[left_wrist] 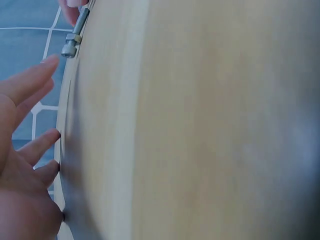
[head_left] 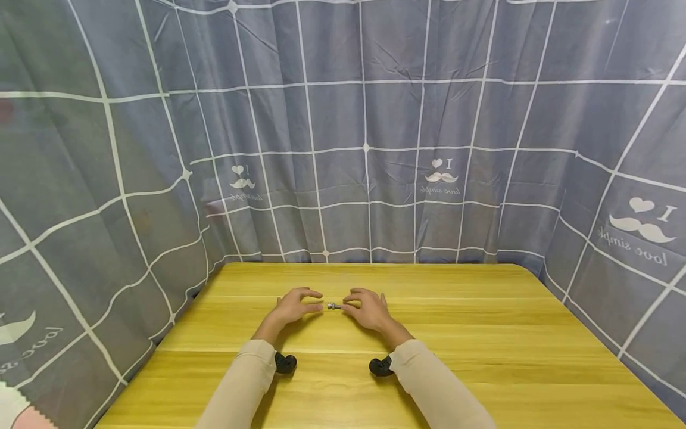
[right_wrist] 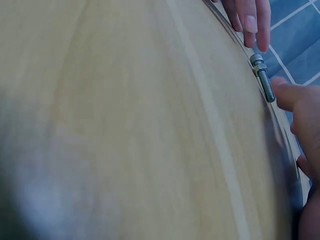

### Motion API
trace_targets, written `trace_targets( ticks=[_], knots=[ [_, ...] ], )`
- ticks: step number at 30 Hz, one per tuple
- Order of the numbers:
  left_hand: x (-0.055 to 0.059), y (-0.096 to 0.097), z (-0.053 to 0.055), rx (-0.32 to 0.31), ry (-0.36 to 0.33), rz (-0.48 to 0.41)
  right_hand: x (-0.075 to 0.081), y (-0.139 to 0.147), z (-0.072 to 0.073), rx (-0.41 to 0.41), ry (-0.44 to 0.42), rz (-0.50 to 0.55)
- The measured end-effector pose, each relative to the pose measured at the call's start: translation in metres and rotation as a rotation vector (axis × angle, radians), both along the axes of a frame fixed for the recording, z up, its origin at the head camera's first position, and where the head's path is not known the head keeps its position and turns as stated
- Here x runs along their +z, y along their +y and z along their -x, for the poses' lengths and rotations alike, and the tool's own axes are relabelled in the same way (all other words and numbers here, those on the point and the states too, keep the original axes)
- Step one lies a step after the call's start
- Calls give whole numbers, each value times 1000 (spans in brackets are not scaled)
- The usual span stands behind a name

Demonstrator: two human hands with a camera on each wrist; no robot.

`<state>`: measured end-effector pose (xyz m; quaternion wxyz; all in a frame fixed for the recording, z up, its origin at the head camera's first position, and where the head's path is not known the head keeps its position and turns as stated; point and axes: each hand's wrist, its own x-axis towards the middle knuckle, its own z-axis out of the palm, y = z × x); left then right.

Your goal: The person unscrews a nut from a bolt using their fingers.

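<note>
A silver socket-head bolt (head_left: 333, 306) with a hex nut (right_wrist: 259, 67) threaded on it lies on the wooden table between the two hands. Its head points toward my left hand (head_left: 291, 306), its threaded end toward my right hand (head_left: 368, 308). The left fingers are spread and relaxed, thumb apart from the index finger, a short gap from the bolt head (left_wrist: 68, 51). On the other side, the right thumb tip (right_wrist: 281, 85) is right beside the threaded shank, while the index finger arches above with space below it. Neither hand's fingers curl round the bolt.
The yellow wood-grain table (head_left: 461, 357) extends around both forearms. A grey curtain with white grid lines (head_left: 391, 119) hangs behind and along both sides. Black wrist devices (head_left: 286, 363) sit at the cuffs. A pink and white piece of cloth (head_left: 21, 411) shows at the lower left.
</note>
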<state>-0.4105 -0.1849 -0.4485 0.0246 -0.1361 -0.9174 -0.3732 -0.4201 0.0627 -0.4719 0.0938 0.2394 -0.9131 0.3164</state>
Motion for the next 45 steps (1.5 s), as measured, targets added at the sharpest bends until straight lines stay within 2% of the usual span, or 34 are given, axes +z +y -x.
trace_targets(
  ticks=[7,14,21,30,39,45],
  knots=[
    [2,13,1,35,-34,-14,0,0,1,-27,-18,-7],
    [-1,23,4,55,-29,18,-2,-6,1,-120,-4,19],
    [2,29,4,82,-23,39,-5,-11,2,-149,8,25],
    [-1,28,4,95,6,38,-3,-13,0,-130,31,25],
    [1,24,6,55,44,-8,-2,-14,6,-113,38,61],
    [2,27,8,30,70,-54,1,-10,8,-84,62,124]
  ],
)
